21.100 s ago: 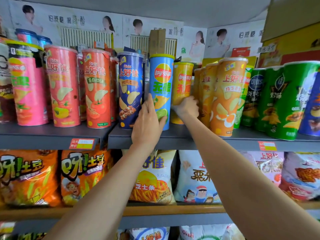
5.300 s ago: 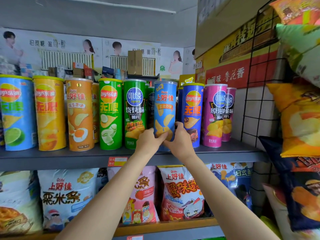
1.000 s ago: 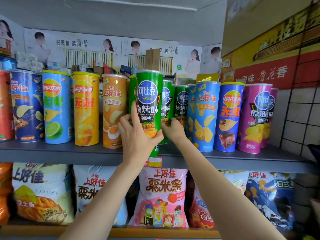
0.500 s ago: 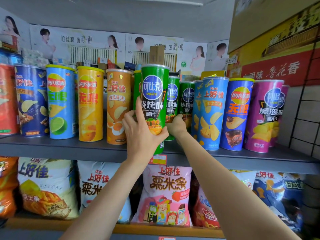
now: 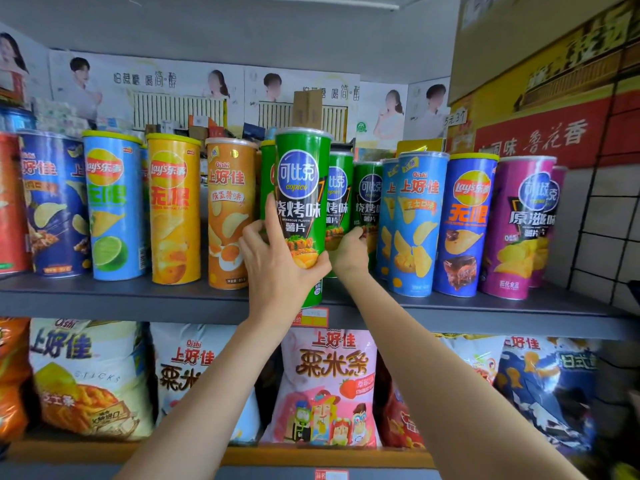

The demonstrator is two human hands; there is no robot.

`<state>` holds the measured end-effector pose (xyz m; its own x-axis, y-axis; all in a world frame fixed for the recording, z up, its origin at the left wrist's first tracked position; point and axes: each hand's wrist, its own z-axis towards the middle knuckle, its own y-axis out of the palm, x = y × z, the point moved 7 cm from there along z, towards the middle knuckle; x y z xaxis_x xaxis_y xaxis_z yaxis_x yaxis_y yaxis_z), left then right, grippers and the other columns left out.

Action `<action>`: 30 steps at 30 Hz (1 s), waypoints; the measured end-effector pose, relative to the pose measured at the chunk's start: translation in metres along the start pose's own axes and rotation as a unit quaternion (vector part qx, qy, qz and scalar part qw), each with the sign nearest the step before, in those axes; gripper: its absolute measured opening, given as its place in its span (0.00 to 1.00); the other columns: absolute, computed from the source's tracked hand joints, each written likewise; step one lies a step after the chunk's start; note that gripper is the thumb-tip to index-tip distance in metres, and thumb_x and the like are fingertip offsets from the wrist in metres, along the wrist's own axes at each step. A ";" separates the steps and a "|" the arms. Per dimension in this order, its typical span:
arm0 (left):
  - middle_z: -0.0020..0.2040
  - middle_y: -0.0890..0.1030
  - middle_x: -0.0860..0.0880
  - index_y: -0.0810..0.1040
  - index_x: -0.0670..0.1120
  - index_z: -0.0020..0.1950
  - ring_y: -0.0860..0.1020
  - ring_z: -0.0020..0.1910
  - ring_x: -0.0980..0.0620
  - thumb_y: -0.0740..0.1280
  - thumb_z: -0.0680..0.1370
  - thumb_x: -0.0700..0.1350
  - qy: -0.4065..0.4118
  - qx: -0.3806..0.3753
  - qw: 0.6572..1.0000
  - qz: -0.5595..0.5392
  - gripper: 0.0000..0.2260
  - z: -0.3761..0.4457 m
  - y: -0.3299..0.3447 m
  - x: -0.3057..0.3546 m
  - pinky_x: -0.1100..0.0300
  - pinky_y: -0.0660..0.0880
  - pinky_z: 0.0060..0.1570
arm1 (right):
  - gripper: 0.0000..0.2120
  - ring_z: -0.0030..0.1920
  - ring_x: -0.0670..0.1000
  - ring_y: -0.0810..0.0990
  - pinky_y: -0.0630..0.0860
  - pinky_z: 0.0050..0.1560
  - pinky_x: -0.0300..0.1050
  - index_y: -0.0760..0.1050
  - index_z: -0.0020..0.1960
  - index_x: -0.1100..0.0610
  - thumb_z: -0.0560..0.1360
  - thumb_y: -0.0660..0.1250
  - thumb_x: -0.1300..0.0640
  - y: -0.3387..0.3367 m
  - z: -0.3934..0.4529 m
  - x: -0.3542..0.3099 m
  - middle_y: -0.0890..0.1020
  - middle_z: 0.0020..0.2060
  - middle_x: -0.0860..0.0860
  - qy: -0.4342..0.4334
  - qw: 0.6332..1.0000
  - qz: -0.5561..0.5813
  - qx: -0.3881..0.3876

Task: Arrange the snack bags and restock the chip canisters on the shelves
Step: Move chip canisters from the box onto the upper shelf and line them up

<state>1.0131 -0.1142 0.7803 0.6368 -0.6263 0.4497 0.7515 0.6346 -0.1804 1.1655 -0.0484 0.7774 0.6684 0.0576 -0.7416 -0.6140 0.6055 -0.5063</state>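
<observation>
Left hand [image 5: 277,268] grips the front green canister [image 5: 302,202] low on its body, fingers [image 5: 254,233] curled round the left side, index stretched up the label, thumb wrapped across the front. Canister upright, its base at the front lip of the top shelf [image 5: 138,301], covering part of the price tag [image 5: 313,317]; whether it rests on the shelf or is lifted, cannot tell. Right hand [image 5: 349,252] reaches in just behind and right of it, fingers curled on the lower part of a second green canister [image 5: 341,195] standing further back; a third green canister [image 5: 367,199] stands just right of that one. Left of the green group: orange canister [image 5: 230,216], yellow canister [image 5: 175,209], light blue lime canister [image 5: 112,206], dark blue canister [image 5: 52,202], all upright in a row. Right: blue Oishi canister [image 5: 417,223], blue Lay's canister [image 5: 465,223], magenta canister [image 5: 521,226], upright near the tiled side wall. Lower shelf holds snack bags: pink bag [image 5: 329,386] right below the hands, white bag [image 5: 93,372] at left, dark blue bag [image 5: 550,382] at right. Posters line the back wall.
</observation>
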 end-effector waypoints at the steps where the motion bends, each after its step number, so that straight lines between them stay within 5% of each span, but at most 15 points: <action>1: 0.59 0.67 0.37 0.55 0.43 0.75 0.66 0.60 0.40 0.76 0.64 0.52 0.000 0.001 1.000 -0.003 0.47 0.000 0.000 0.000 0.50 0.66 0.59 | 0.29 0.64 0.65 0.68 0.67 0.63 0.55 0.58 0.66 0.67 0.73 0.69 0.58 -0.003 -0.003 0.001 0.66 0.65 0.65 -0.007 1.000 0.002 0.008; 6: 0.58 0.68 0.37 0.56 0.42 0.75 0.66 0.59 0.39 0.76 0.65 0.51 -0.003 0.002 1.000 -0.011 0.46 -0.001 -0.001 0.001 0.50 0.65 0.59 | 0.23 0.59 0.63 0.70 0.68 0.59 0.51 0.63 0.64 0.66 0.72 0.67 0.62 -0.025 -0.027 -0.013 0.69 0.60 0.62 -0.135 0.988 -0.021 0.078; 11: 0.57 0.69 0.36 0.56 0.41 0.75 0.68 0.57 0.37 0.74 0.65 0.54 0.019 -0.004 1.000 -0.018 0.46 -0.005 0.006 0.015 0.46 0.68 0.58 | 0.16 0.53 0.62 0.71 0.67 0.55 0.50 0.72 0.56 0.65 0.69 0.66 0.65 -0.084 -0.057 -0.033 0.73 0.52 0.62 -0.267 0.929 -0.011 0.256; 16: 0.57 0.70 0.36 0.56 0.39 0.75 0.69 0.57 0.37 0.74 0.67 0.55 0.024 -0.046 0.998 0.024 0.45 -0.008 0.028 0.040 0.46 0.70 0.54 | 0.23 0.55 0.63 0.70 0.62 0.54 0.51 0.70 0.60 0.64 0.68 0.70 0.57 -0.128 -0.056 -0.006 0.72 0.57 0.62 -0.177 0.920 -0.056 0.345; 18: 0.58 0.70 0.35 0.56 0.37 0.75 0.69 0.57 0.36 0.73 0.69 0.55 0.016 -0.062 0.997 0.047 0.43 -0.007 0.036 0.045 0.46 0.70 0.54 | 0.27 0.56 0.65 0.69 0.63 0.57 0.58 0.68 0.62 0.65 0.67 0.71 0.55 -0.136 -0.052 0.011 0.71 0.57 0.63 -0.147 0.928 -0.061 0.338; 24: 0.59 0.72 0.33 0.56 0.33 0.73 0.71 0.55 0.35 0.71 0.72 0.52 0.001 -0.066 0.992 0.103 0.40 -0.008 0.053 0.048 0.46 0.71 0.54 | 0.33 0.60 0.65 0.67 0.66 0.59 0.55 0.63 0.66 0.66 0.69 0.73 0.54 -0.121 -0.044 0.045 0.67 0.60 0.64 -0.117 0.966 -0.067 0.222; 30: 0.69 0.63 0.36 0.43 0.36 0.75 0.66 0.66 0.40 0.64 0.78 0.51 -0.038 -0.104 0.989 0.097 0.39 -0.004 0.071 0.047 0.52 0.68 0.61 | 0.31 0.57 0.64 0.69 0.68 0.55 0.54 0.62 0.67 0.63 0.71 0.71 0.53 -0.117 -0.041 0.060 0.67 0.63 0.62 -0.091 0.972 -0.088 0.199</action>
<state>1.0972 -0.0999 0.7848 0.7633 -0.4613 0.4523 0.6411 0.6274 -0.4420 1.2597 -0.1480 0.7744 0.8340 0.0433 -0.5500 -0.2969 0.8755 -0.3813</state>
